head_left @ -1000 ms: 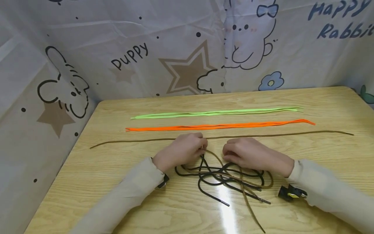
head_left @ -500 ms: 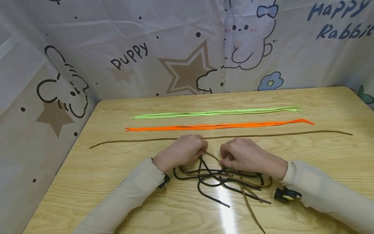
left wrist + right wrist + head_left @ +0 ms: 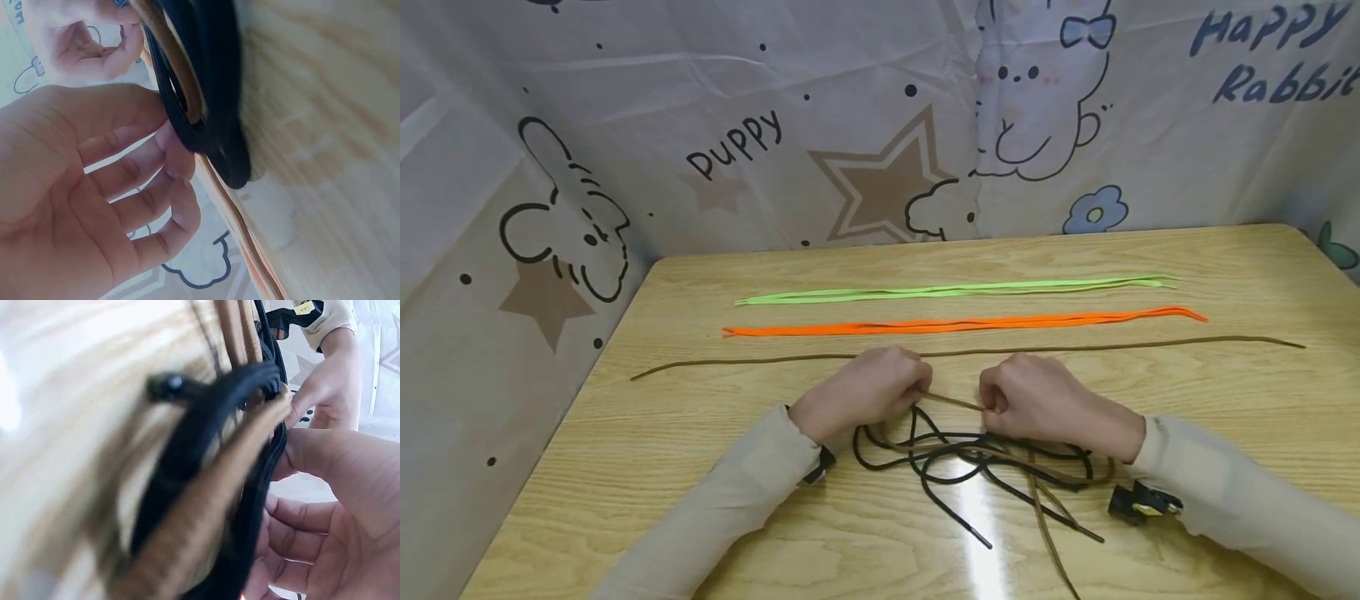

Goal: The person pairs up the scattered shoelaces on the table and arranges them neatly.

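A dark loose tangle of a black shoelace [image 3: 972, 528] and a brown shoelace [image 3: 953, 401] lies in front of the person. The left hand [image 3: 880, 382] pinches the brown lace above the tangle's left side, thumb against fingers. Facing it, the right hand [image 3: 1048, 398] grips the same brown lace with curled fingers. A short length of it runs straight between the two hands. In the left wrist view, black loops [image 3: 219, 75] hang right beside the thumb. The right wrist view shows black and brown strands [image 3: 212, 481] passing close by the right fingertips.
Behind the hands a single brown lace [image 3: 1097, 348] is stretched across the wooden table [image 3: 625, 500]. Farther back lie orange laces [image 3: 805, 331] and lime green laces [image 3: 850, 295], roughly parallel. A printed cloth [image 3: 700, 83] rises at the table's back and left.
The right hand went left to the brown lace, took hold of it, then drew back right. The slack arc between the hands is now straight, and the tangle has shifted slightly toward the person.
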Available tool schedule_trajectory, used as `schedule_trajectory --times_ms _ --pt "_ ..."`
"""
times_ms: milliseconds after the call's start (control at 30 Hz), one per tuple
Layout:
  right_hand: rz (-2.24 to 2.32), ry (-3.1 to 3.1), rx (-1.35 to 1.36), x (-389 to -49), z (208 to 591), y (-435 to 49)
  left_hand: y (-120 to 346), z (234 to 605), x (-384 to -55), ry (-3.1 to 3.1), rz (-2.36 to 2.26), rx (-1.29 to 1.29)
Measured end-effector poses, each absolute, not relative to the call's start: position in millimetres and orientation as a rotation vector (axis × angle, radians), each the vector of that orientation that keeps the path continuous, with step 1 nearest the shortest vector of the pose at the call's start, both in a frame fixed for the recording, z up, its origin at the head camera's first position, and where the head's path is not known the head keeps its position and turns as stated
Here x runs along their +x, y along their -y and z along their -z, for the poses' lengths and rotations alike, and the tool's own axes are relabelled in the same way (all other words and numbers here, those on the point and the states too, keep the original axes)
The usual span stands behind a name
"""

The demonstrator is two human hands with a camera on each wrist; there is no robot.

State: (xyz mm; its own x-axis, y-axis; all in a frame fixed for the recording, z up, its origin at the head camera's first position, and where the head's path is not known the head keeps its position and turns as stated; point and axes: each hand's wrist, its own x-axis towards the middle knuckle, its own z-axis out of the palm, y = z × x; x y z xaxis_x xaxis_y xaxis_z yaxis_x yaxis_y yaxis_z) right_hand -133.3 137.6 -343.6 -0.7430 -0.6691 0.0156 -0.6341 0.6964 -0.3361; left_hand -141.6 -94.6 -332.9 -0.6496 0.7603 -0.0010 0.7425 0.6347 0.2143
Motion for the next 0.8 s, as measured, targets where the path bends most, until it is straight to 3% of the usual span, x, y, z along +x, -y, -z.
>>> schedule_trajectory --times_ms 800 --pt "0.484 -2.753 -0.958 -136 327 -186 145 318 -133 -2.732 -0.413 1.100"
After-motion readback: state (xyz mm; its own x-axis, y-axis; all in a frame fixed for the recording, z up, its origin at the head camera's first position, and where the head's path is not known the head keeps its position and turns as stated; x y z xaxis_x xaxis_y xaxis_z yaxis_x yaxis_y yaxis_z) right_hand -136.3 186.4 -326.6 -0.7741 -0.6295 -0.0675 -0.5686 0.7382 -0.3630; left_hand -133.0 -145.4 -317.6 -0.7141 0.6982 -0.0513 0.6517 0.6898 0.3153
